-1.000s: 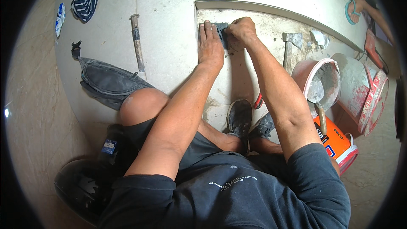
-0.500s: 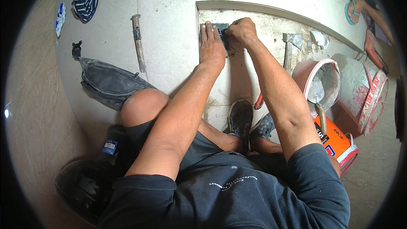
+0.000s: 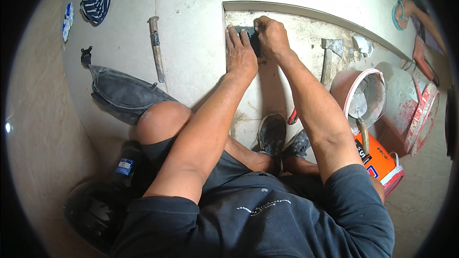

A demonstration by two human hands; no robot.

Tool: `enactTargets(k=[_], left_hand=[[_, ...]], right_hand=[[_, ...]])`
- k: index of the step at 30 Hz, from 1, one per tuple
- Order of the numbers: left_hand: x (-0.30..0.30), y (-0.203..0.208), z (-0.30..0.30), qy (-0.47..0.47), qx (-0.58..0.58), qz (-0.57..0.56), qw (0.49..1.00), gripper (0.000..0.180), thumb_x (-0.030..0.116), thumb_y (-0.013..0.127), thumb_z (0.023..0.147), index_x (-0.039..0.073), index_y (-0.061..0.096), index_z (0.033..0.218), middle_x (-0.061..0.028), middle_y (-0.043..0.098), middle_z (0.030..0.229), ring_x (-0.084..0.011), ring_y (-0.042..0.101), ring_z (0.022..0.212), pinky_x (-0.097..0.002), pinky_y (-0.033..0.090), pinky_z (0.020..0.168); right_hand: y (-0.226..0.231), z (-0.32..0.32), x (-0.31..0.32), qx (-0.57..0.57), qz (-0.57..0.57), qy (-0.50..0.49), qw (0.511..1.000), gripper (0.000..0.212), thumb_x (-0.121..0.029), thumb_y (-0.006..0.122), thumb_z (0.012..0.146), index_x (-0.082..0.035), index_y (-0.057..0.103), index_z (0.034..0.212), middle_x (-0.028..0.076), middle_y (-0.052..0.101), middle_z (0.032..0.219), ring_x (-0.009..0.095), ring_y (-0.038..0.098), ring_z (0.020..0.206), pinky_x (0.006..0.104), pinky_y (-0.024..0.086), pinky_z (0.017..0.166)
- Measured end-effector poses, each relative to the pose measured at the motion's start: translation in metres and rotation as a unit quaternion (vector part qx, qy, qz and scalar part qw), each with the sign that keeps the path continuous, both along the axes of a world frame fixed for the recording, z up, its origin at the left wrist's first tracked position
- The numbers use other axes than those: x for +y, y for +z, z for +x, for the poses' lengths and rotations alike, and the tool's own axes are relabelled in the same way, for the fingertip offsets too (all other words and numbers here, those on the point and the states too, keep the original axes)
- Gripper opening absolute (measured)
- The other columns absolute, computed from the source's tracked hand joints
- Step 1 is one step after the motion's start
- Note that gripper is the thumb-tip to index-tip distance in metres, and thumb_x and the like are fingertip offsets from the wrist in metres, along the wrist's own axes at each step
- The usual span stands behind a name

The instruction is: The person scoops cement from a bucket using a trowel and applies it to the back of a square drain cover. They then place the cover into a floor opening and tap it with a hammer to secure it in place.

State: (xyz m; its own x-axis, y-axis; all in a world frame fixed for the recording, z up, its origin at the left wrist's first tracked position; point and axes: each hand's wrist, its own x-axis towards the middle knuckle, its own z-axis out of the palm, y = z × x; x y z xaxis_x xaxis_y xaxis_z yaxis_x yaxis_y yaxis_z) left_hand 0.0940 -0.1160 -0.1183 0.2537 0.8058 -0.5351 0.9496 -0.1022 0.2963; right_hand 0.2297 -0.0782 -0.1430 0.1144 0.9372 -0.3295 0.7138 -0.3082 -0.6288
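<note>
Crouching over the floor, the person presses the left hand (image 3: 240, 53) flat, fingers spread, beside a dark grey pad-like tool (image 3: 250, 37), which the right hand (image 3: 270, 36) grips closed from the other side. The tool is small, dark and mostly hidden between both hands, sitting in the top-left corner of the recessed mortar bed (image 3: 306, 33), against the laid tile edge (image 3: 224, 19). A hammer (image 3: 327, 59) lies on the bed near the pink bucket (image 3: 359, 96).

There are two buckets, pink (image 3: 359, 96) and orange (image 3: 377, 158), one hammer (image 3: 328, 59), one grey pouch (image 3: 125, 93), and two shoes (image 3: 271, 134).
</note>
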Motion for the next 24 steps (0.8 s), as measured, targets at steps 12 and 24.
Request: enactTargets(k=[12,24], left_hand=[[0.001,0.003,0.003,-0.028,0.033,-0.020,0.999,0.079,0.007,0.059,0.097,-0.012,0.017,0.162,-0.0408,0.000,0.167,-0.0504,0.003,0.160,-0.0523,0.020,0.131],[-0.060,0.018,0.002,-0.050,0.060,-0.095,0.992,0.082,0.004,0.051,0.093,-0.022,0.008,0.158,-0.0434,-0.004,0.167,-0.0538,0.001,0.159,-0.0556,0.011,0.130]], right_hand=[[0.002,0.000,0.005,-0.035,-0.022,0.044,0.998,0.012,0.004,0.064,0.092,-0.002,0.072,0.099,0.015,0.077,0.095,0.025,0.073,0.088,0.0393,0.056,0.085],[-0.014,0.000,-0.080,0.091,0.109,-0.077,0.987,0.030,-0.001,0.078,0.083,-0.002,0.073,0.112,0.018,0.067,0.101,0.035,0.069,0.093,0.0426,0.056,0.087]])
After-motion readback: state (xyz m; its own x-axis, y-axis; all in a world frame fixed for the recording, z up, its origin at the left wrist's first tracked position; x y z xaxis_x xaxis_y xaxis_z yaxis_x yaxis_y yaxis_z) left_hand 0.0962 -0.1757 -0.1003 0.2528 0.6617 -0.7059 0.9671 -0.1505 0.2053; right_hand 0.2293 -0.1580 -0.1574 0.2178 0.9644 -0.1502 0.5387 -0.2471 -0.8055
